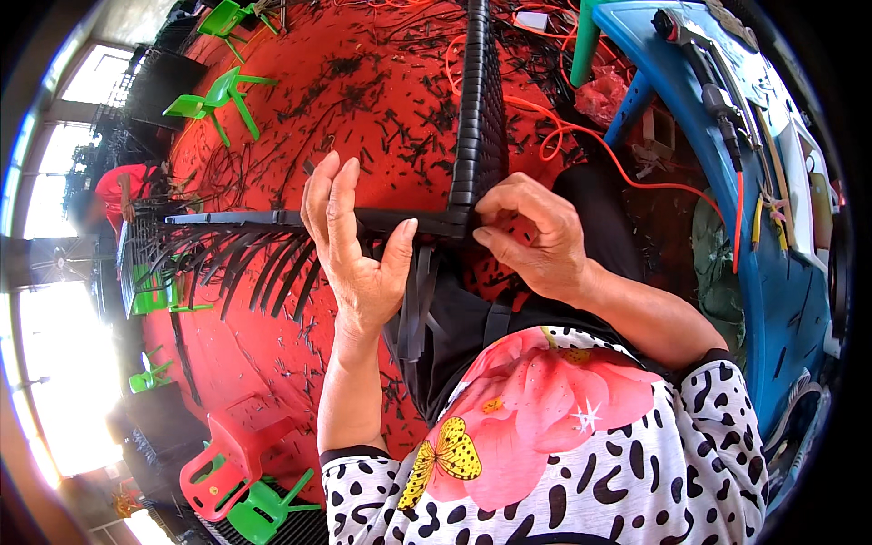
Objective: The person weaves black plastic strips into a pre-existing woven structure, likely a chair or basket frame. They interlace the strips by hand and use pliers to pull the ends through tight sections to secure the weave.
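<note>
1. The woven frame (pixel 479 109) is wrapped in black plastic strip, ribbed and slightly glossy.
2. The loose strips (pixel 420 304) hanging below it are flat, smooth black plastic with a dull sheen.
3. The floor (pixel 363 109) is red, hard and matt, littered with black offcuts.
4. The green chairs (pixel 222 95) are moulded plastic, smooth and shiny.
5. The blue table (pixel 772 272) looks like scuffed plastic.
6. The sleeves (pixel 636 454) are soft printed cloth, matt.
7. The orange cable (pixel 581 132) has a smooth plastic or rubber sheath.
</note>
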The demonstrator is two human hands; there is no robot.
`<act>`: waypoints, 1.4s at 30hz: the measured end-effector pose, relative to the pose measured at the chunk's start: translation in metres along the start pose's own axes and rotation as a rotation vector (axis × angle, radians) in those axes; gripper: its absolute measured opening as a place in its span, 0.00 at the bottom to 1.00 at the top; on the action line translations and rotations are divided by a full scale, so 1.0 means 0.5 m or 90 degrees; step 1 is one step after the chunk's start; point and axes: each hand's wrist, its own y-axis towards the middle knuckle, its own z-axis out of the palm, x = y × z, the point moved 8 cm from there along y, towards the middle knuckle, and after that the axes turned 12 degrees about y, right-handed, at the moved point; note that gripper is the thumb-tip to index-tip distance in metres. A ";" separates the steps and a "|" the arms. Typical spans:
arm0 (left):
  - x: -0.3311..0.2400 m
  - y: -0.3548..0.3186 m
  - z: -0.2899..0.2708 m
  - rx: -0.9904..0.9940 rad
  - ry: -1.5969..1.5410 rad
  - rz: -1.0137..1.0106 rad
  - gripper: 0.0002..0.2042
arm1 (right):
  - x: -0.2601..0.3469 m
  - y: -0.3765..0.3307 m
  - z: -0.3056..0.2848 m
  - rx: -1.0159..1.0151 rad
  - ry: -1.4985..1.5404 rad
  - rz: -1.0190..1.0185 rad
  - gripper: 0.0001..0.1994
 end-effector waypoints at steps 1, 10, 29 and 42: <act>-0.002 -0.003 -0.002 -0.017 0.012 0.006 0.33 | 0.012 0.008 0.003 0.023 -0.038 -0.018 0.12; -0.013 -0.013 -0.014 -0.091 0.002 0.036 0.37 | 0.041 0.074 0.032 0.192 -0.202 0.035 0.08; -0.068 0.040 -0.007 0.247 -0.126 0.186 0.11 | 0.026 0.016 -0.020 0.095 0.238 0.107 0.03; -0.076 0.012 0.000 0.150 -0.078 0.169 0.15 | 0.058 0.009 -0.038 0.050 -0.036 -0.032 0.10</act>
